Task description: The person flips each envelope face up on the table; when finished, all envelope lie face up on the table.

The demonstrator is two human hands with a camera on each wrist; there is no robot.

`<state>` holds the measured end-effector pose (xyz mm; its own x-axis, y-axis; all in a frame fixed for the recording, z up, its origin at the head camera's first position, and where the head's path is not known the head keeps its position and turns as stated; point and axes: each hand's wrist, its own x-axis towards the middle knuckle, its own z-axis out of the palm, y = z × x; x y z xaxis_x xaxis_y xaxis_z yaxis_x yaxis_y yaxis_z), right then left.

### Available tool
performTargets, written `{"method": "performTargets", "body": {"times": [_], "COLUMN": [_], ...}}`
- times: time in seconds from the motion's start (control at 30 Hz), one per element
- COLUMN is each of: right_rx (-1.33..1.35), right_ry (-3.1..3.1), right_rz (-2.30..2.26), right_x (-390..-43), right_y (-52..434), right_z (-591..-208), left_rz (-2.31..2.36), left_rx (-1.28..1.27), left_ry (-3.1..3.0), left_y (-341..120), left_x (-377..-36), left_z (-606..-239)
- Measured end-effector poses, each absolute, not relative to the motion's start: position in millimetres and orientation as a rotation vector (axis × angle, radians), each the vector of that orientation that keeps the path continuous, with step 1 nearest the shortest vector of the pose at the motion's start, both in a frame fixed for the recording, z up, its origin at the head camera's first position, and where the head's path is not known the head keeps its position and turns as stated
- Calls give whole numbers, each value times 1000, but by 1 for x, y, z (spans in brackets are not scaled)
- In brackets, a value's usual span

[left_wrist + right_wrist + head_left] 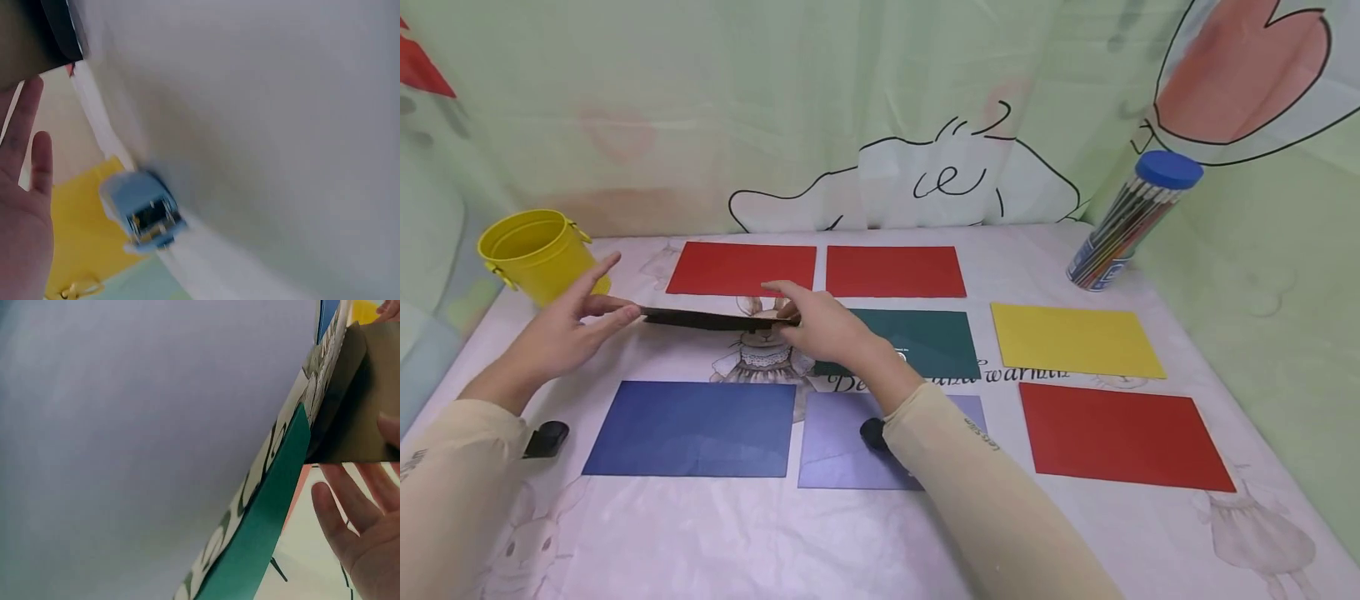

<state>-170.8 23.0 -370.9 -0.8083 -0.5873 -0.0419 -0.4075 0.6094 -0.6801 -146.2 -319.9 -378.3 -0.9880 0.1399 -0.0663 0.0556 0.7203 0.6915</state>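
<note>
You hold a dark card (715, 319) above the desk (700, 533), one end in each hand. In the head view it shows nearly edge-on, over a printed rabbit at the left of the middle row. Your left hand (561, 333) has a narrow grip, thumb and fingers pinching the left end; your right hand (831, 325) pinches the right end, thumb on one face, fingers behind.

In the back row lie two cards, a left red card (741, 268) and a right red card (895, 272). Right of your card lies a green card (917, 337), partly behind your right hand, then a yellow card (1078, 340). Nearest you are a blue card (692, 429), a lilac card (842, 433) and a front red card (1127, 437).

The step in hand looks like positioning the dark card in the air. The next move probably calls for lowering both ends together, clear of the green card, before your fingers let go.
</note>
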Motion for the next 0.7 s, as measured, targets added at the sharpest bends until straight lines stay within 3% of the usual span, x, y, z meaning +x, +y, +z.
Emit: {"method": "performTargets", "body": {"times": [0.7], "right_rx": [-349], "right_ry": [2808], "right_rz": [-1079], "right_x": [-176], "right_y": [7], "right_z": [-375], "left_rz": [1131], "left_rx": [2], "left_ry": [2915], "left_y": [-292], "left_x": [-161], "left_z": [-389]}}
